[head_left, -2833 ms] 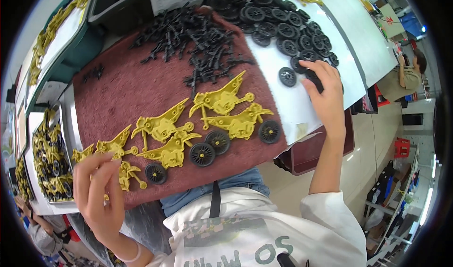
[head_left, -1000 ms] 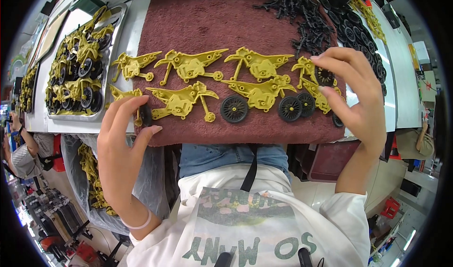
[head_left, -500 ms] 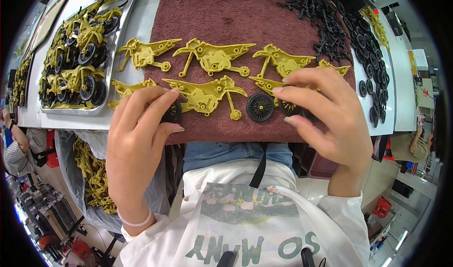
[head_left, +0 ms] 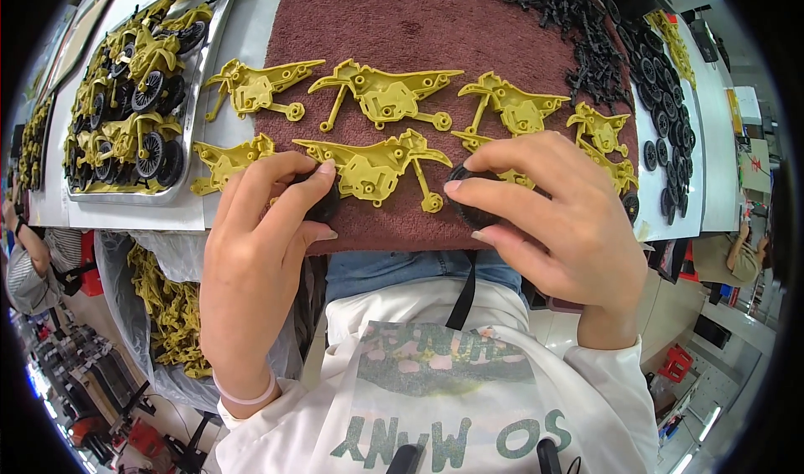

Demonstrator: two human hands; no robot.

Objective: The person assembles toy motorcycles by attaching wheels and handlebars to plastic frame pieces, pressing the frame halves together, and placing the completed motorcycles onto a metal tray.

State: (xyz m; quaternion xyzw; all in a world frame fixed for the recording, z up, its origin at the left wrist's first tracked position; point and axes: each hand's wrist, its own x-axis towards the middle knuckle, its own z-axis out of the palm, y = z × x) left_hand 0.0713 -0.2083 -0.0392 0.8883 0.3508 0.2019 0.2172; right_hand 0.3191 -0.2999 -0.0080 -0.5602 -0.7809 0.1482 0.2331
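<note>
Head view: two bare hands work near the front edge of a maroon towel (head_left: 377, 34) spread on a white worktop (head_left: 126, 216).
Left hand (head_left: 255, 252): fingers and thumb closed around a black wheel (head_left: 327, 206), mostly hidden by the fingers, just beside the tail end of a yellow motorcycle body half.
Right hand (head_left: 557, 223): fingertips and thumb curled on a second wheel (head_left: 471, 210), gripping it by the rim near the towel's front edge; whether it is lifted clear cannot be told.
Yellow body halves (head_left: 385, 97): lying in two rows across the towel, the lower row partly covered by the hands.
Loose wheel (head_left: 631, 206): at the towel's right edge, beyond the right hand.
Wheel pile (head_left: 666, 110): on the white surface right of the towel.
Small black parts (head_left: 578, 38): heaped on the towel's upper right.
Metal tray (head_left: 126, 198): left of the towel, loaded with yellow toy motorcycles (head_left: 142, 89) with black wheels.
Plastic bag (head_left: 251, 369): below the worktop at left, holding more yellow pieces (head_left: 172, 323).
Co-workers: one person (head_left: 741, 256) at far right, a striped sleeve (head_left: 33, 273) at far left.
</note>
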